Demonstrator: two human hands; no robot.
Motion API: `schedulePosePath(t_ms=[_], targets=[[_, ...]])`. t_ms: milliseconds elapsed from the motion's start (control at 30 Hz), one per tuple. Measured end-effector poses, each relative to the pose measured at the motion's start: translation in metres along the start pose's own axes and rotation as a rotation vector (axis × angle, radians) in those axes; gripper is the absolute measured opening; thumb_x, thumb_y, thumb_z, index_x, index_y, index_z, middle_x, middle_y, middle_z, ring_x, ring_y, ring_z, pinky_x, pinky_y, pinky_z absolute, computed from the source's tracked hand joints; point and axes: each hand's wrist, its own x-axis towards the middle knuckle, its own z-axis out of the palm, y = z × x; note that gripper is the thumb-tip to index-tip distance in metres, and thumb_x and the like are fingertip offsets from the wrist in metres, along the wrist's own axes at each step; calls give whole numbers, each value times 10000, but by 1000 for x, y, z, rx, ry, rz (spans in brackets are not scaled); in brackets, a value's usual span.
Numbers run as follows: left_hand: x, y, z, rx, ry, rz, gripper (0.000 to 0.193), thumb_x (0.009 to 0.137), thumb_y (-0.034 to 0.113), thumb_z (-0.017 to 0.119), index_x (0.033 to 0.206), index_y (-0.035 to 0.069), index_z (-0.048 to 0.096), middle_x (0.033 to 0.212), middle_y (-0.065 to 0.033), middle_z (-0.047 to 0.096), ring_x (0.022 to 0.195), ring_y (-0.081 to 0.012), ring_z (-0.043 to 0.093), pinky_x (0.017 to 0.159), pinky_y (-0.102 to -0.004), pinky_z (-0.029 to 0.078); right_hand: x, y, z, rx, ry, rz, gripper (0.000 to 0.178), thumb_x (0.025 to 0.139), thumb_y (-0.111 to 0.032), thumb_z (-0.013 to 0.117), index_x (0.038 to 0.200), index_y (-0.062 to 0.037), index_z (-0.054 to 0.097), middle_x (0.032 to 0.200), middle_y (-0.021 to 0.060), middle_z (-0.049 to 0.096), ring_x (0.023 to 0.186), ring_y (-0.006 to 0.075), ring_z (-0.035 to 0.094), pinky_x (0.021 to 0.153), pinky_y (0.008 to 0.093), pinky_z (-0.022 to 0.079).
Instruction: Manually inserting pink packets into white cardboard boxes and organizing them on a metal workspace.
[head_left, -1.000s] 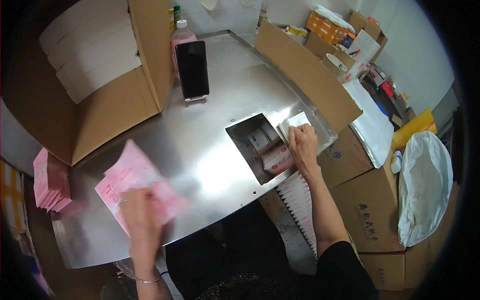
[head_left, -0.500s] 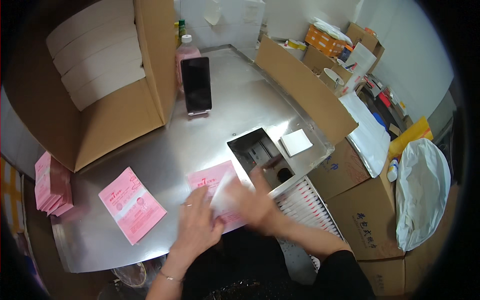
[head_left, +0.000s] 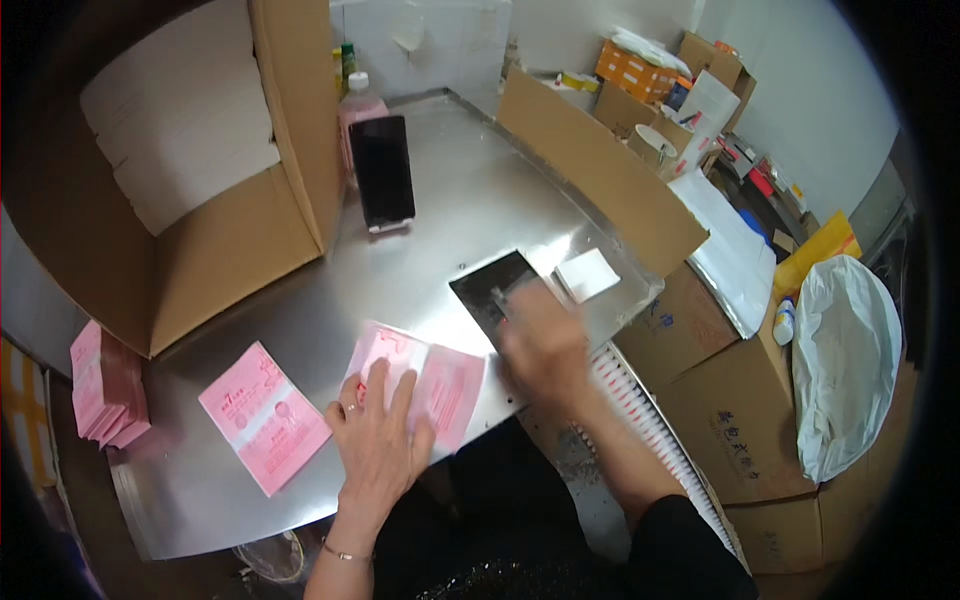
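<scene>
My left hand (head_left: 385,430) lies with spread fingers on a pink printed wrapper (head_left: 452,395) near the table's front edge. The wrapper's right part is paler and slightly blurred, and a white strip runs down its middle. To the right, my right hand (head_left: 548,345) is over the dark rectangular opening (head_left: 482,290) in the metal table. Its fingers are blurred and partly hidden, so what they hold, if anything, does not show. A flat stack of pink wrappers (head_left: 265,420) lies left of my left hand. A small white pad (head_left: 588,275) sits beyond the opening.
A large cardboard box (head_left: 240,230) with white contents stands at the left, beside piled pink packs (head_left: 105,390). A phone (head_left: 383,172) stands upright before a pink bottle (head_left: 358,105). A cardboard panel (head_left: 595,165) borders the right. Beyond are cartons (head_left: 735,425) and a white bag (head_left: 848,365).
My right hand has moved right, off the wrapper to the opening. The white sheet seen between my hands is no longer visible there. My left hand has flattened onto the wrapper, which has shifted.
</scene>
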Motion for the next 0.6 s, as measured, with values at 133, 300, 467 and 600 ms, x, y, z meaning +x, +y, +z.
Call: schedulePosePath(t_ms=[133, 300, 467, 600], targets=[[6, 15, 2, -43, -35, -114, 581, 815, 426, 710, 1297, 112, 623, 1127, -163, 553, 949, -343, 527, 740, -458, 415, -14, 75, -13, -474, 110, 124, 374, 809, -202, 749, 1076, 8, 589, 962, 191, 567, 980, 397, 542, 865, 485, 418], [13, 18, -13, 52, -127, -129, 600, 818, 472, 720, 1247, 64, 622, 1123, -176, 546, 980, -353, 514, 780, -474, 409, -31, 99, -4, -168, 94, 132, 267, 837, -166, 718, 1044, -14, 644, 892, 148, 550, 884, 334, 559, 758, 429, 452], [5, 7, -11, 50, -89, -68, 592, 835, 483, 716, 1178, 11, 618, 1155, -192, 543, 1013, -366, 503, 803, -488, 422, -16, 94, -14, -2, 149, 301, 150, 862, -131, 682, 970, -30, 706, 851, 131, 575, 799, 296, 563, 710, 413, 458], [2, 5, 2, -76, -38, -47, 585, 827, 454, 736, 1179, 1, 618, 1158, -186, 555, 957, -335, 516, 738, -441, 433, -20, 99, -10, -30, 182, 301, 144, 898, -145, 660, 933, -13, 703, 841, 135, 575, 802, 293, 540, 721, 399, 445]])
